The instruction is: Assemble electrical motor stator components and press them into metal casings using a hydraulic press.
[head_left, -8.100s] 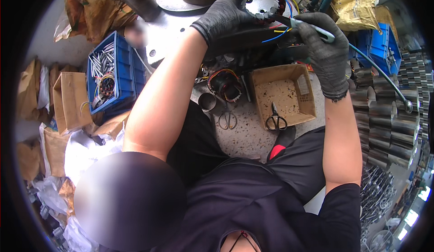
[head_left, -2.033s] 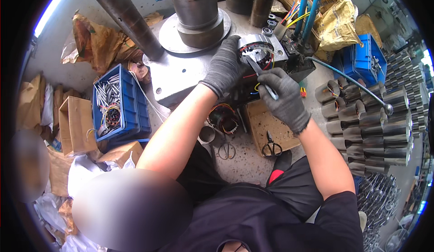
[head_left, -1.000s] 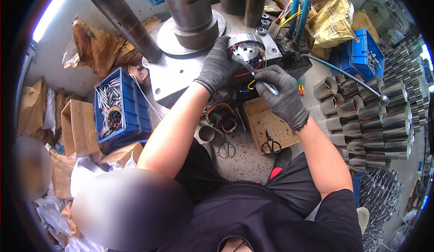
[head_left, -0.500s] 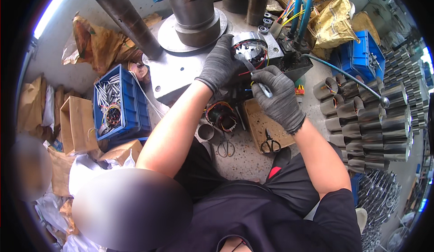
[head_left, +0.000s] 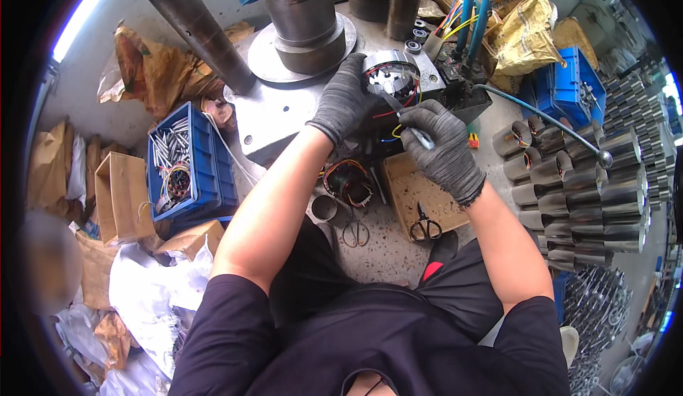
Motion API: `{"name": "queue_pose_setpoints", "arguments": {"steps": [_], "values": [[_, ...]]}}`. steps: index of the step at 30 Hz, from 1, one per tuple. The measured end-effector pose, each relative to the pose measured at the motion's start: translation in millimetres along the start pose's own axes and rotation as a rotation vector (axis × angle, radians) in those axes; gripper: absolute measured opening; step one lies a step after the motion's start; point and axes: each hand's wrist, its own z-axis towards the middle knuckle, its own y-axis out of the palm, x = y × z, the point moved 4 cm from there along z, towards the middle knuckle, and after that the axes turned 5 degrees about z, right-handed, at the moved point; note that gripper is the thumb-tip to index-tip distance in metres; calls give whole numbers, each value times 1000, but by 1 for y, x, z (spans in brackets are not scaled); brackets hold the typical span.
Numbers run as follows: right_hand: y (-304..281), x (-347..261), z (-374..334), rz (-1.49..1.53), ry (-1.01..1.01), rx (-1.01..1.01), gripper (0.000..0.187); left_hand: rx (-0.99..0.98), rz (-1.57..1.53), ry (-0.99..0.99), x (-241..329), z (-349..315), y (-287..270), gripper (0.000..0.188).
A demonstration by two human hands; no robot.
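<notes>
A motor stator [head_left: 393, 82], pale metal outside with a wound core and coloured leads, sits tilted at the front of the press's metal plate. My left hand [head_left: 346, 101], in a grey glove, is closed on the stator's left side. My gloved right hand [head_left: 442, 143] grips a knife-like tool [head_left: 425, 140] by its pale handle. Its flat grey blade reaches to the stator's lower rim, by the red and black leads; I cannot tell whether it touches. Yellow and blue wire ends hang below, beside the right hand.
Below stand another wound stator [head_left: 348, 183], a metal ring [head_left: 324, 207] and a shallow box [head_left: 402, 183] holding black-handled scissors [head_left: 425, 225]. A press column [head_left: 302, 19] rises behind. A blue crate [head_left: 188, 165] is at left; metal sleeves [head_left: 583, 190] are stacked at right.
My right hand has shifted slightly right with the tool, while my left stays on the stator. The blurred round shape at lower left is gone, uncovering my left sleeve.
</notes>
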Motion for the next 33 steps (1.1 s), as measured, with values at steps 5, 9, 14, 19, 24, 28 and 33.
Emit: {"name": "queue_pose_setpoints", "arguments": {"steps": [5,9,14,19,24,28,33], "values": [[1,1,3,-11,20,-12,20,-6,-20,-20,6,-3,-4,71],[0,2,-2,61,-6,38,19,10,-17,23,0,-3,-1,70],[-8,21,2,191,57,22,22,-2,-78,13,-6,0,-1,68],[-11,18,4,204,35,13,20,10,-114,35,-10,3,-2,66],[-6,20,-7,249,61,10,21,11,-74,46,-6,1,-7,69],[3,33,-2,170,78,44,22,-19,-131,8,10,-3,-13,71],[-7,28,1,209,38,109,20,60,-10,139,6,-2,-12,86]]}}
